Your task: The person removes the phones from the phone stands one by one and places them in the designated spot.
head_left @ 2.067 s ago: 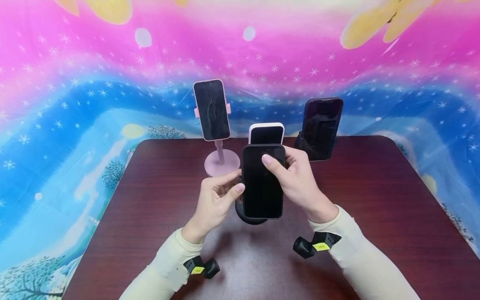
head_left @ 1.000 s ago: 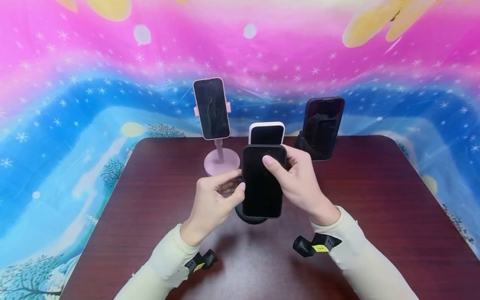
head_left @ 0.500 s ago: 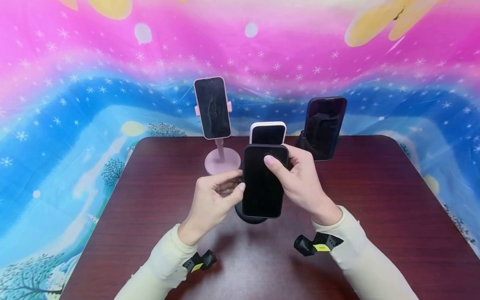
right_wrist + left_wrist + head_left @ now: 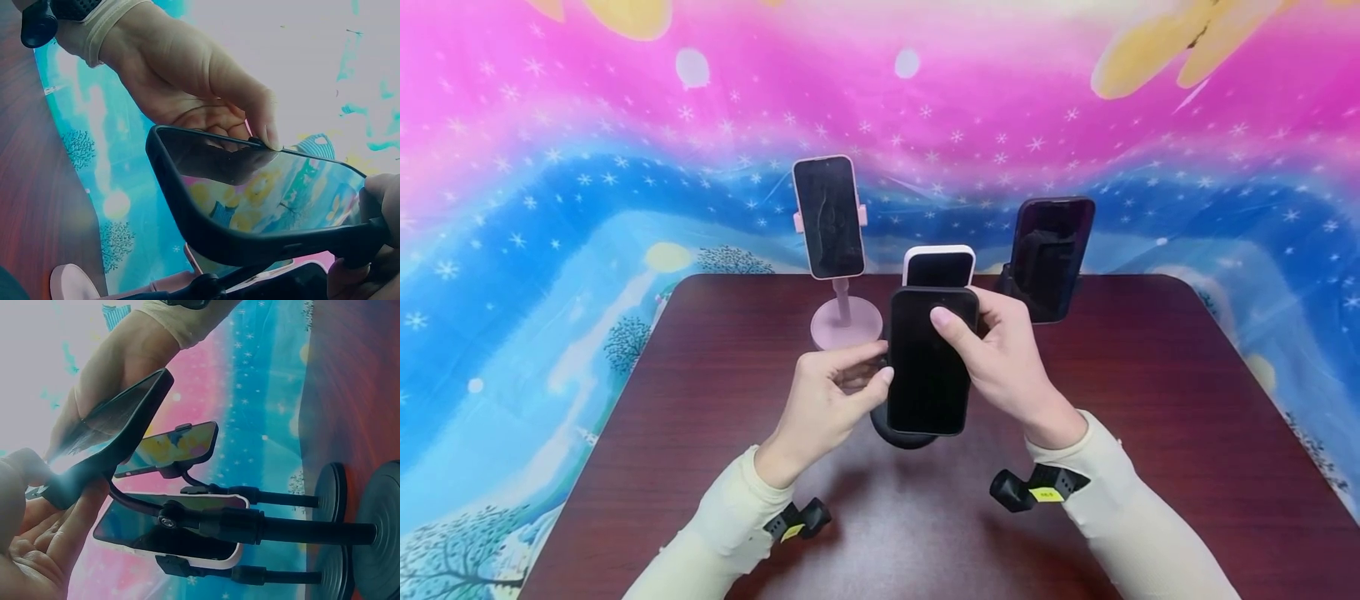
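A black-cased phone (image 4: pixel 927 392) with a dark screen sits upright and tilted back on the head of a black phone stand (image 4: pixel 312 531). My right hand (image 4: pixel 1006 362) grips its upper right side, thumb laid on the screen and fingers hidden behind. At the phone's left edge my left hand (image 4: pixel 816 404) pinches with thumb and index finger by the small black clamp (image 4: pixel 256 141) of the stand, seen beside the thumb in the right wrist view. Below the phone, the stand's round black base (image 4: pixel 901 439) shows only partly.
Behind stands a white-cased phone (image 4: pixel 940 268), partly covered by the held one. A pink stand (image 4: pixel 846 323) bears a pink-cased phone (image 4: pixel 830 218) at back left. Another dark phone (image 4: pixel 1051 258) stands at back right. The reddish-brown table (image 4: pixel 700 400) meets a patterned cloth (image 4: pixel 625 167).
Both hands keep their places on the phone and at its left edge. The whole scene has shifted a little to the right in the head view.
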Action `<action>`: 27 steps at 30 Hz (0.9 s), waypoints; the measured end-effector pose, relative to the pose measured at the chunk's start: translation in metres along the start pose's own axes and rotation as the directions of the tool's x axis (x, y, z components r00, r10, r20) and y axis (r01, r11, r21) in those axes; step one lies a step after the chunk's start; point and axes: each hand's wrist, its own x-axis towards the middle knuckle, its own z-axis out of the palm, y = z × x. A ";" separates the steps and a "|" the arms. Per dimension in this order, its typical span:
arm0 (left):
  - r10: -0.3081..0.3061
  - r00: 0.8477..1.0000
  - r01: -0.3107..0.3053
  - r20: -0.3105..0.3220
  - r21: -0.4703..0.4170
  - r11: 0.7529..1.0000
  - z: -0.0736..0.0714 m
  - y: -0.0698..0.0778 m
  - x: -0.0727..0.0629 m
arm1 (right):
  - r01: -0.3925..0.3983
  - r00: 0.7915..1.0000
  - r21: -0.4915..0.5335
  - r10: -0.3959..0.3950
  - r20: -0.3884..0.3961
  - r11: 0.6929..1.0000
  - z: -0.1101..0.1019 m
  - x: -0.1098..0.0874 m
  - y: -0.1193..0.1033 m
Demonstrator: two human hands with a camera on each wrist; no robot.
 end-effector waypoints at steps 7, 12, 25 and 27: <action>0.017 1.000 -0.017 0.003 -0.012 1.000 0.000 0.001 0.000 | -0.006 1.000 0.003 0.006 0.007 1.000 -0.001 0.001 -0.001; 0.042 0.999 -0.042 -0.009 -0.005 0.999 0.001 0.000 -0.001 | -0.022 1.000 0.010 0.022 0.017 1.000 -0.001 0.002 -0.001; 0.055 0.998 -0.055 -0.006 -0.016 0.998 0.000 0.002 -0.002 | -0.023 1.000 0.020 0.023 0.009 1.000 -0.001 0.006 -0.003; 0.054 0.999 -0.054 -0.005 -0.014 0.998 0.000 0.002 -0.001 | -0.023 1.000 0.017 0.023 0.007 1.000 -0.002 0.006 -0.003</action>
